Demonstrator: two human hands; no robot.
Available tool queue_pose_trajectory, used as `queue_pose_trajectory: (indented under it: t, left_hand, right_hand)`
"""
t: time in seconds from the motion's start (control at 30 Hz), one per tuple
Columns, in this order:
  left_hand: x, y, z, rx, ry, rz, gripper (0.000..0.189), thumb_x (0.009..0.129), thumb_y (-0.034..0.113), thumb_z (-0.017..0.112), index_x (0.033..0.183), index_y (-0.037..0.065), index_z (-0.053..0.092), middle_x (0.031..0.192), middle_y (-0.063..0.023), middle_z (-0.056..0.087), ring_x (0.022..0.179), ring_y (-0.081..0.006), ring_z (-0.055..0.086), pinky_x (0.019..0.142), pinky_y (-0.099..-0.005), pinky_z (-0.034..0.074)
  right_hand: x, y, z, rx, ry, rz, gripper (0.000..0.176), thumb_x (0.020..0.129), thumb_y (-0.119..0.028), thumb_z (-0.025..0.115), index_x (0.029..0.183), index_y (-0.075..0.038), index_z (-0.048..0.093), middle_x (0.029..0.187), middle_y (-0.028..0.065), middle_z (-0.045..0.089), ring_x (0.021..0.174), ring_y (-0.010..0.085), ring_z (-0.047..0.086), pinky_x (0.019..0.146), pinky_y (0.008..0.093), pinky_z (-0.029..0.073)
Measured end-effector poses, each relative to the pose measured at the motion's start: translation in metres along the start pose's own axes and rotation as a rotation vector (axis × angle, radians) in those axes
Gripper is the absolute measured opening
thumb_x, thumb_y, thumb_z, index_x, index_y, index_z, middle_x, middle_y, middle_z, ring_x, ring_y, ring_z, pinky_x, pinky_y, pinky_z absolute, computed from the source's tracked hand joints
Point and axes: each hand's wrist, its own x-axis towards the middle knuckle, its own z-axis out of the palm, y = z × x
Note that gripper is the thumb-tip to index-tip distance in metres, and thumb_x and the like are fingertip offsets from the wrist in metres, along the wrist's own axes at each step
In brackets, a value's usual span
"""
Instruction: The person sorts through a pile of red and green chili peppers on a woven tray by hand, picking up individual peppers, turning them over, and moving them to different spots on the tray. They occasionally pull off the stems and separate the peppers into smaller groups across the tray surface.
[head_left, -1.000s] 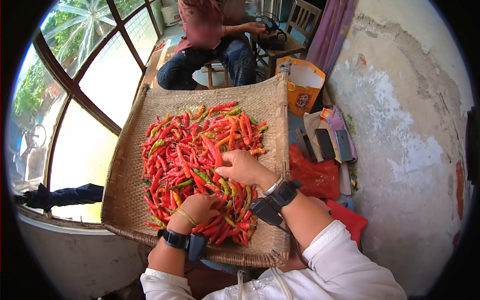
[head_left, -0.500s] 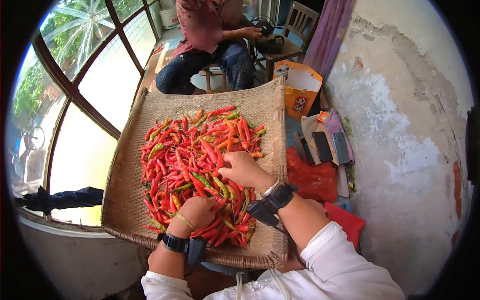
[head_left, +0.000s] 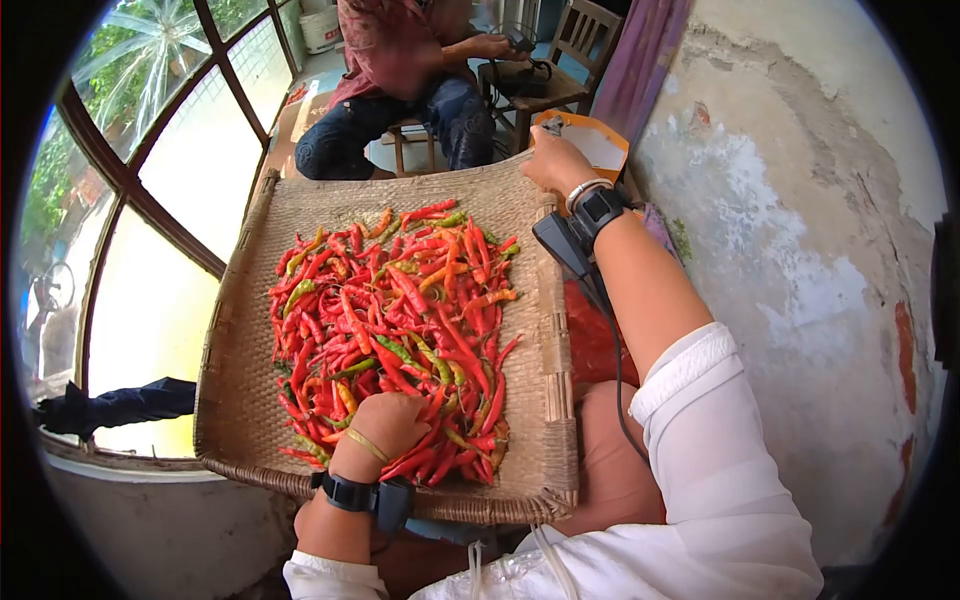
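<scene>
**A long reach over a loaded tray, and where it could slip**

We saw the hands well apart. The left hand (head_left: 392,425) lay knuckles-up on the chillies (head_left: 400,310) at the near edge of the woven tray (head_left: 245,330). Its fingers were tucked into the pile, so we could not tell whether they gripped any pods. The right hand (head_left: 552,165) was stretched out over the tray's far right corner, at the mouth of the orange paper bag (head_left: 608,150). Its fingers were curled away from us, and we could not tell whether they held anything.

The chillies lay heaped across the middle of the tray, crowding closest to the near rim and the right rim. We judged spillage the likeliest trouble. The outstretched forearm, its wrist device (head_left: 590,215) and the cable (head_left: 617,375) hung just above that right rim, and a low sweep there could drag pods over the side onto the red plastic (head_left: 585,340) beside it.

We could not see what carried the tray, so weight from the left hand on the near edge might tip it. Anything let go short of the bag's mouth could drop between the tray and the wall (head_left: 800,220). Bare skin among chillies also carried its own risk — a careless touch to the eyes would sting.
</scene>
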Motion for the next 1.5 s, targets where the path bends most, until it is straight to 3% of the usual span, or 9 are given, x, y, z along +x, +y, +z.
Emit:
queue_pose_trajectory:
  t: [0.1,0.2,0.4,0.5,0.57,0.7,0.87,1.1,1.5]
  left_hand:
    - [-0.003,0.003,-0.006,0.02,-0.048,-0.024,0.025,0.07,0.029,0.062,0.082,0.006,0.06,0.072,-0.0154,0.06,0.071,-0.0332,0.06,0.063,-0.043,0.048]
    - [-0.003,0.0,0.0,0.054,-0.028,-0.054,0.025,0.069,0.029,0.062,0.077,0.006,0.059,0.07,-0.0147,0.06,0.069,-0.0333,0.059,0.062,-0.0429,0.048]
    - [-0.006,-0.008,-0.015,-0.027,0.078,0.05,0.019,0.067,0.023,0.061,0.068,0.004,0.06,0.073,-0.0158,0.061,0.07,-0.0315,0.06,0.062,-0.0409,0.049]
    - [-0.009,-0.007,-0.032,-0.318,0.214,0.196,0.015,0.068,0.017,0.061,0.068,0.002,0.06,0.069,-0.0141,0.06,0.066,-0.0284,0.059,0.059,-0.037,0.048]
    - [-0.015,-0.003,-0.037,-0.607,0.256,0.023,0.013,0.069,0.012,0.063,0.073,0.0,0.062,0.067,-0.011,0.058,0.061,-0.0214,0.058,0.056,-0.031,0.046]
    - [-0.026,-0.003,-0.053,-0.788,0.138,-0.123,0.008,0.077,0.005,0.059,0.079,-0.002,0.06,0.07,0.0002,0.058,0.064,-0.0061,0.053,0.058,-0.022,0.045]
    - [-0.02,-0.013,-0.042,-1.014,0.061,-0.138,0.01,0.079,0.007,0.06,0.085,-0.002,0.059,0.072,0.0011,0.057,0.065,-0.0052,0.053,0.059,-0.02,0.044]
    - [-0.008,-0.01,-0.036,-0.698,0.087,-0.07,0.014,0.077,0.005,0.064,0.089,-0.002,0.06,0.075,0.0009,0.055,0.068,-0.0049,0.051,0.06,-0.0216,0.044]
    - [-0.003,-0.009,-0.031,-0.641,0.22,-0.089,0.019,0.076,0.002,0.065,0.094,-0.002,0.06,0.073,-0.0037,0.06,0.065,-0.0073,0.057,0.059,-0.022,0.047]
  right_hand:
    - [0.032,0.0,-0.012,0.113,-0.051,0.121,0.039,0.078,-0.016,0.052,0.113,0.001,0.051,0.107,0.0252,0.057,0.103,0.0332,0.055,0.087,0.0405,0.044]
    - [0.004,-0.018,0.014,0.062,0.067,-0.169,0.032,0.076,-0.019,0.054,0.102,-0.001,0.059,0.106,0.0198,0.059,0.101,0.0321,0.056,0.086,0.0392,0.045]
    - [-0.164,-0.066,0.045,0.082,-0.543,-0.615,0.028,0.075,-0.026,0.06,0.096,-0.008,0.061,0.092,0.015,0.063,0.09,0.032,0.059,0.078,0.0449,0.045]
    - [-0.204,-0.063,0.069,0.298,-0.53,-0.764,0.035,0.076,-0.022,0.06,0.106,-0.006,0.055,0.093,0.0159,0.059,0.084,0.033,0.058,0.074,0.0419,0.046]
    - [-0.211,-0.063,0.085,0.509,-0.506,-0.838,0.035,0.075,-0.022,0.061,0.106,-0.004,0.056,0.093,0.0165,0.059,0.083,0.0315,0.058,0.073,0.0401,0.047]
    - [-0.207,-0.061,0.096,0.743,-0.58,-0.668,0.033,0.074,-0.02,0.061,0.102,-0.004,0.059,0.089,0.0158,0.06,0.079,0.0292,0.059,0.07,0.0376,0.047]
    - [-0.202,-0.064,0.084,0.481,-0.454,-0.723,0.019,0.07,-0.016,0.062,0.086,-0.006,0.063,0.072,0.0129,0.061,0.071,0.0302,0.06,0.066,0.0397,0.047]
    - [-0.194,-0.058,0.09,0.217,-0.171,-0.775,0.007,0.067,-0.012,0.059,0.069,-0.005,0.057,0.064,0.0132,0.057,0.067,0.0312,0.06,0.059,0.0428,0.048]
    - [-0.194,-0.058,0.098,0.126,-0.224,-0.78,0.008,0.068,-0.012,0.059,0.07,-0.004,0.059,0.063,0.0132,0.058,0.065,0.0307,0.061,0.058,0.042,0.049]
